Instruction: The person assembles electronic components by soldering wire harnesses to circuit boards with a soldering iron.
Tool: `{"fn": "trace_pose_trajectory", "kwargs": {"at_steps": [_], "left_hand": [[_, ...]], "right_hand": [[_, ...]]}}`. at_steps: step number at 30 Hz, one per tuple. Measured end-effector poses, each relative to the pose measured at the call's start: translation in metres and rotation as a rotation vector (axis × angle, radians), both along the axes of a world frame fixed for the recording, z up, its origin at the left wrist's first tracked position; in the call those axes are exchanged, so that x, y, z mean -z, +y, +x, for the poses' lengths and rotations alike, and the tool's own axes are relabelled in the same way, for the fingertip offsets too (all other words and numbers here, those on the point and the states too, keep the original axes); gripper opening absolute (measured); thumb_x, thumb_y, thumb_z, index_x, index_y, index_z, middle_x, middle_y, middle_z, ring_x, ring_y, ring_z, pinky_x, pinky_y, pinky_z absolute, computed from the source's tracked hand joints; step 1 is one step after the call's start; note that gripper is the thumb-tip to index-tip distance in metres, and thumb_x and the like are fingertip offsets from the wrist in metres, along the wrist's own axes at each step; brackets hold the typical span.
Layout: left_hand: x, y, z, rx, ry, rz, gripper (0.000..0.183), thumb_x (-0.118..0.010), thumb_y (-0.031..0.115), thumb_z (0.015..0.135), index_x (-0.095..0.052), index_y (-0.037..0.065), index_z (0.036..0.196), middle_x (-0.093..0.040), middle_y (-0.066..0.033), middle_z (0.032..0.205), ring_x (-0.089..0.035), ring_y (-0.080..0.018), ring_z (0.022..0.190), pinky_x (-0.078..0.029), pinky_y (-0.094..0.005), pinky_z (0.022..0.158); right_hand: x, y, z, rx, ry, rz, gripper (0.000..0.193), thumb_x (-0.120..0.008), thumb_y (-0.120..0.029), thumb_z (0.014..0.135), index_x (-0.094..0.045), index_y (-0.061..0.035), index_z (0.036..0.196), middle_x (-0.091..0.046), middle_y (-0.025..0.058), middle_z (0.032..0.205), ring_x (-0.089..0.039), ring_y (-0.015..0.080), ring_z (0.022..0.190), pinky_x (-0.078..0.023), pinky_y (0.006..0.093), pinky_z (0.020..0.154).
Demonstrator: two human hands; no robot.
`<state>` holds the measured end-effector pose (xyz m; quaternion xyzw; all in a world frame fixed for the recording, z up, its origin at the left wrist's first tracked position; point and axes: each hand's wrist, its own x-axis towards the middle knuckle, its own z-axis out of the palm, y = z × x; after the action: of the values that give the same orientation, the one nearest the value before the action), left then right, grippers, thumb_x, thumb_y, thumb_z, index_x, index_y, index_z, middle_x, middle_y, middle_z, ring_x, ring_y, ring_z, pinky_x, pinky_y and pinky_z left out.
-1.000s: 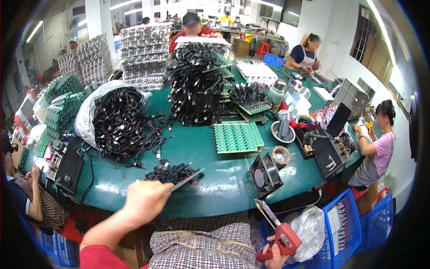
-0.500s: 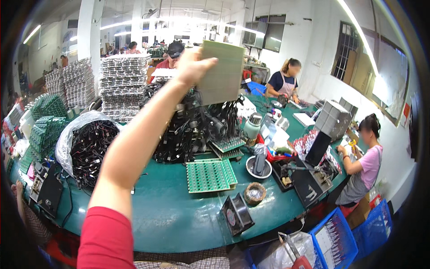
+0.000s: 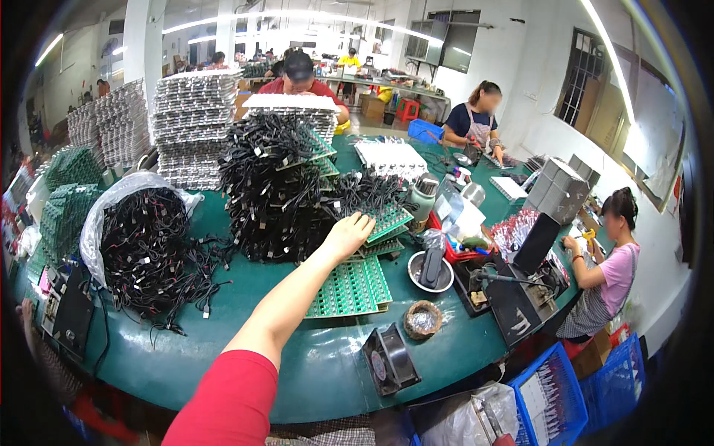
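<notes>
My left hand [image 3: 348,236] reaches forward from a red sleeve, its fingers bent over the near-left edge of a green circuit board [image 3: 390,221]. Black cables [image 3: 368,191] lie on that board, which tops a short stack; the thumb is hidden. Under my wrist, more green boards with rows of small parts [image 3: 349,286] rest on the table. Just left of the hand rises a tall pile of boards with bunched black cables [image 3: 271,189]. My right hand is out of view.
A plastic bag of black cables [image 3: 149,238] stands at left, before tall stacks of white boards [image 3: 195,126]. To the right are a steel bowl [image 3: 430,271], a tape roll [image 3: 422,320], a small black fan [image 3: 390,359] and a green bottle [image 3: 422,201]. Co-workers sit opposite and at right.
My left hand has come down and nearer from holding a board up on edge. A board with cables now lies atop the short stack, and the person opposite is uncovered.
</notes>
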<state>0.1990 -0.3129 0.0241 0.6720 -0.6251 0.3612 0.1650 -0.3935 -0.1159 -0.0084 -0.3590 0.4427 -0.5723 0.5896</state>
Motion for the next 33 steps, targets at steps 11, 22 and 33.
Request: {"fn": "trace_pose_trajectory", "kwargs": {"at_steps": [11,22,33], "left_hand": [[-0.005,0.085,-0.043,-0.043,0.603,0.243,0.056,-0.061,0.040,0.082,-0.049,0.008,0.126,-0.048,-0.0144,0.127,-0.044,-0.0314,0.120,-0.037,-0.0457,0.100],[0.004,0.228,-0.111,-0.064,0.304,0.811,0.100,-0.067,0.059,0.067,-0.025,0.013,0.145,-0.022,-0.0319,0.144,-0.019,-0.0511,0.133,-0.017,-0.0661,0.103],[0.034,0.345,-0.173,0.013,0.572,0.768,0.080,-0.055,0.061,0.079,-0.030,0.021,0.143,-0.021,-0.0179,0.150,-0.017,-0.0468,0.136,-0.019,-0.0705,0.099]], "right_hand": [[-0.031,0.000,0.034,-0.056,-0.034,-0.080,0.039,-0.055,-0.028,0.091,-0.047,-0.0038,0.121,-0.058,0.0092,0.094,-0.051,0.0132,0.060,-0.041,0.0241,0.049],[-0.039,0.010,0.041,-0.040,-0.070,-0.048,0.038,-0.050,-0.031,0.094,-0.048,-0.0009,0.118,-0.054,0.0032,0.077,-0.048,0.0110,0.062,-0.038,0.0227,0.051],[-0.037,0.009,0.038,-0.320,-0.167,-0.161,0.039,-0.047,-0.033,0.095,-0.046,-0.0057,0.124,-0.058,0.0064,0.099,-0.047,0.0128,0.062,-0.040,0.0245,0.051]]}}
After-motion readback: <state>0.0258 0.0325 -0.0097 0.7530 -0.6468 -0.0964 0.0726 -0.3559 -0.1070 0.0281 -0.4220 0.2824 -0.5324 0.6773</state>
